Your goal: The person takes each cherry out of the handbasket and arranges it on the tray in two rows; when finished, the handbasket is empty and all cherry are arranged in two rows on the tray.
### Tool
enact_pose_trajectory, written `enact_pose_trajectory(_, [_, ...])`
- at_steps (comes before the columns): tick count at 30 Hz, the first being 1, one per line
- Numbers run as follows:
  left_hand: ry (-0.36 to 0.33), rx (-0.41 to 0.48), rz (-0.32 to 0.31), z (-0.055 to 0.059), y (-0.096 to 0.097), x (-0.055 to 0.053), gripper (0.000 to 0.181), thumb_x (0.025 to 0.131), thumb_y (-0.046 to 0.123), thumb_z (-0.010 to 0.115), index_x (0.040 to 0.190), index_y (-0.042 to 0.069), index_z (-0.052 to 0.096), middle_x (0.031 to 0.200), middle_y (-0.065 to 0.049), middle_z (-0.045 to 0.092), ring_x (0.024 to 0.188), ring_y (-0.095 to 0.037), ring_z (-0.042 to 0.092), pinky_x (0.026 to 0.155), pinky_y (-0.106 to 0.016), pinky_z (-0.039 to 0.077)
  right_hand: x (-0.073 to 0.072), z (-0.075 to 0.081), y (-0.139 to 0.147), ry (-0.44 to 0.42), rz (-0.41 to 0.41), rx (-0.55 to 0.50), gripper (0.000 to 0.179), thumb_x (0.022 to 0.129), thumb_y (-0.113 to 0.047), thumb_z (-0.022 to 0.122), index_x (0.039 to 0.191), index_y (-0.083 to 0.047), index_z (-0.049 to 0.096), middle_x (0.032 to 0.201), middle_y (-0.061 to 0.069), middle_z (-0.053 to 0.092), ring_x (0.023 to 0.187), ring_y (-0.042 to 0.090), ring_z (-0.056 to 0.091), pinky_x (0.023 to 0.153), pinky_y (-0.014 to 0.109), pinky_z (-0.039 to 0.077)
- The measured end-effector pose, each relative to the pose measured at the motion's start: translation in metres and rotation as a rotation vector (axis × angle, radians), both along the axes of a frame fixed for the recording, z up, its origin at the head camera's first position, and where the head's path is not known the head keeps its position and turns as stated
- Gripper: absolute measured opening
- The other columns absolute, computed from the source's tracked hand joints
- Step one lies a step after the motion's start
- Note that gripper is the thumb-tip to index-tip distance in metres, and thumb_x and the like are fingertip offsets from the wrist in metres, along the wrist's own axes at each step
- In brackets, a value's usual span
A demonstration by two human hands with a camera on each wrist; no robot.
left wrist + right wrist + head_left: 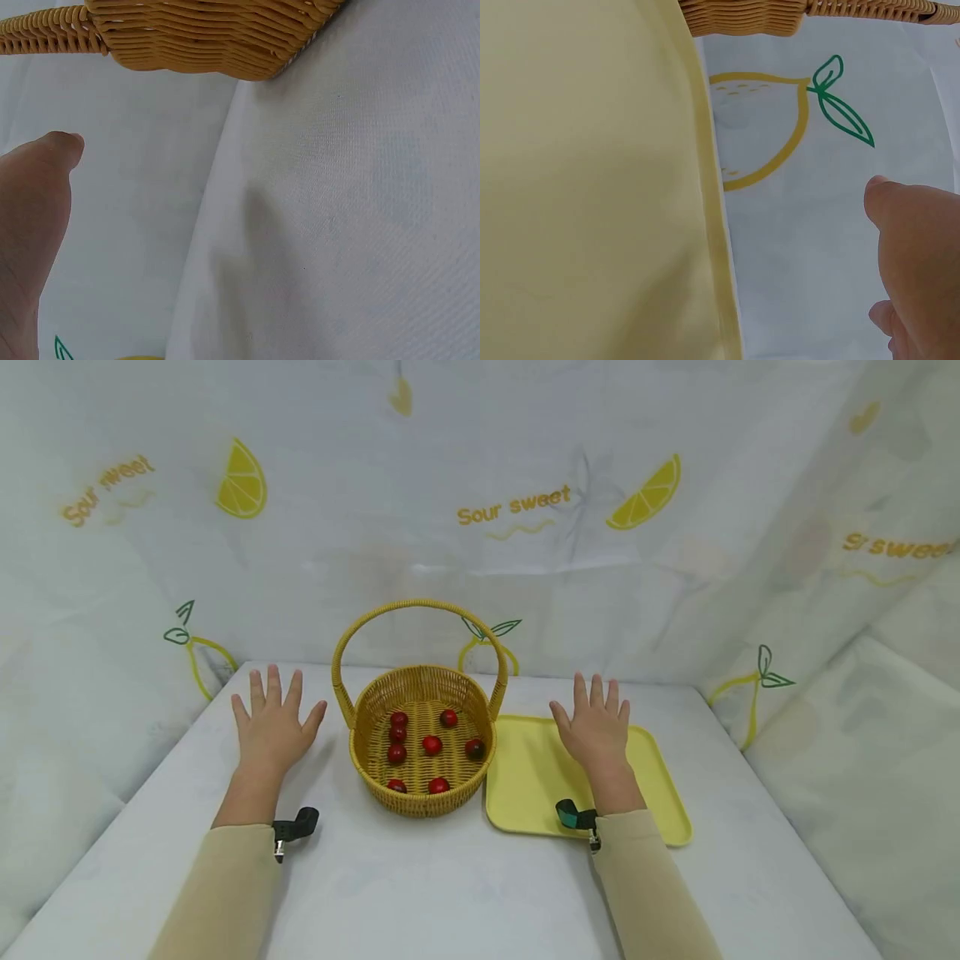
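Small glossy red cherries loose inside round tan woven basket; probably light, slick, pinch by the sides. Basket looks stiff, take it by the arched handle. Flat yellow rectangular tray just right of basket. Left hand left of basket, right hand above tray, both spread wide, holding nothing

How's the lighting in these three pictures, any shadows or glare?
Head view: soft light, no strong glare, a faint shadow beside the bare left hand on the white cloth-covered table; left wrist view: dimmer, with soft-edged shadows on that table; right wrist view: also dim, a soft shadow on the lower part of the flat yellow rectangular tray.
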State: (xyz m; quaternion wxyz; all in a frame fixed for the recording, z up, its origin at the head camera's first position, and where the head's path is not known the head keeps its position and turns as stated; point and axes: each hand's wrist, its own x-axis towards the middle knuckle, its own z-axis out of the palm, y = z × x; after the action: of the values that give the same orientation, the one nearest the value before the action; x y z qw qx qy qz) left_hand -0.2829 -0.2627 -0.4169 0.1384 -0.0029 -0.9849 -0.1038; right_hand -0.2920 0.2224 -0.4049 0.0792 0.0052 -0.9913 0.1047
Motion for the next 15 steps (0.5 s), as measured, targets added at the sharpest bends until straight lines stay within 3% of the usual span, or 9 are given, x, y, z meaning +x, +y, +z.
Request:
enact_pose_trajectory(6, [0.000,0.004,0.004,0.000,0.000,0.000,0.082,0.106,0.061,0.032,0.163,0.003,0.018,0.166,-0.030,-0.004,0.151,-0.048,-0.017,0.113,-0.071,-0.011,-0.001,-0.001,-0.001,0.019,0.010,0.001,0.077,0.109,-0.053,0.034,0.165,-0.007,0.008,0.167,0.027,0.005,0.152,0.049,-0.006,0.117,0.068,0.001])
enact_pose_trajectory(8, [-0.005,0.042,-0.008,0.000,-0.001,0.002,0.082,0.106,0.060,0.034,0.162,0.002,0.019,0.165,-0.032,-0.004,0.150,-0.050,-0.016,0.113,-0.072,-0.008,0.003,0.002,-0.004,0.002,0.014,-0.026,0.078,0.109,-0.053,0.036,0.165,-0.007,0.009,0.167,0.027,0.006,0.152,0.050,-0.005,0.116,0.069,0.002])
enact_pose_trajectory(11, [-0.032,0.192,-0.059,0.002,-0.002,0.004,0.081,0.106,0.055,0.041,0.162,0.000,0.017,0.164,-0.035,-0.005,0.149,-0.054,-0.014,0.113,-0.074,0.000,0.011,0.018,-0.013,-0.045,0.046,-0.124,0.080,0.108,-0.052,0.042,0.164,-0.006,0.009,0.167,0.028,0.010,0.151,0.053,-0.002,0.115,0.071,0.006])
enact_pose_trajectory(15, [-0.091,0.515,-0.175,0.012,-0.002,0.006,0.076,0.107,0.038,0.051,0.164,0.003,0.013,0.164,-0.033,0.010,0.150,-0.054,0.009,0.113,-0.071,0.018,0.029,0.054,-0.033,-0.112,0.097,-0.380,0.079,0.106,-0.049,0.051,0.165,-0.009,0.015,0.166,0.023,0.022,0.151,0.050,0.013,0.115,0.068,0.019])
